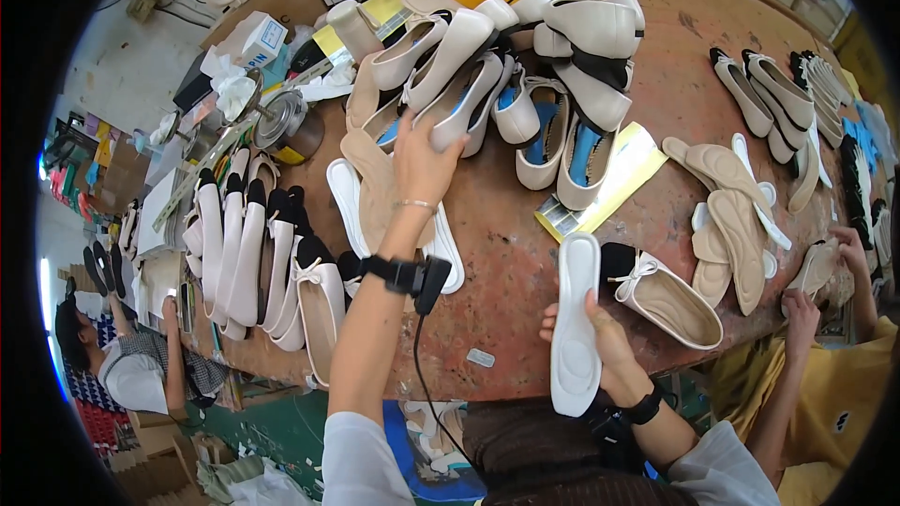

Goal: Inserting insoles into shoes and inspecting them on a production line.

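Observation:
My left hand (427, 161) reaches into a pile of cream ballet flats, its fingers and thumb closed around the near end of one ballet flat (469, 105). Part of that grip is hidden behind the hand. My right hand (614, 349) holds a white cushioned insole (575, 323) upright over the table's near edge. Just right of this insole lies a cream ballet flat with a black toe and bow (667, 298), a beige insole inside it. Beneath my left wrist are beige insoles (367, 173) and white insoles (448, 258).
Black-toed flats (246, 248) stand in a row at left, near a metal can (289, 126). Yellow sheeting (619, 178) lies mid-table; loose insoles (731, 225) are right of it. A co-worker's hands (802, 314) hold an insole at far right. Another person (141, 356) works at left.

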### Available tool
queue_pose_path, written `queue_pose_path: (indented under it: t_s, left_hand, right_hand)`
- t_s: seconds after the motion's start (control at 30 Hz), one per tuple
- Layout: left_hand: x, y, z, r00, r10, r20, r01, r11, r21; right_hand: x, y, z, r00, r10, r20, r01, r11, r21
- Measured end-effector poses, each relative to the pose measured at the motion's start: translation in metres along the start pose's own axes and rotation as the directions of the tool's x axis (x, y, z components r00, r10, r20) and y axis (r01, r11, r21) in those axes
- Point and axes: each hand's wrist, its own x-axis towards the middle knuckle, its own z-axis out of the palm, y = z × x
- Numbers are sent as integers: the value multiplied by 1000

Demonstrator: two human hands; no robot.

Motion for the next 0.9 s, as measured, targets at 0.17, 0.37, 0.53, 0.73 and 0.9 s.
queue_pose_path:
  t_s: [0.17,0.37,0.53,0.73,0.9]
  left_hand:
    - [-48,27,-33,994,-88,-67,70,970,-231]
    - [-190,53,-147,986,-25,163,59,977,-207]
    - [-286,11,-151,902,-2,431,30,998,-58]
    - [-323,2,-106,967,24,255,12,991,-137]
    - [-334,6,-91,986,-159,57,169,928,-333]
  right_hand:
    - [-8,-33,-19,963,-270,21,269,962,51]
    - [-27,-70,-9,894,-443,73,449,878,-167]
    - [-24,-69,13,594,-550,586,628,-139,-766]
    - [13,12,46,504,-236,831,742,-374,-557]
    - [42,54,68,535,-75,841,807,-249,-536]
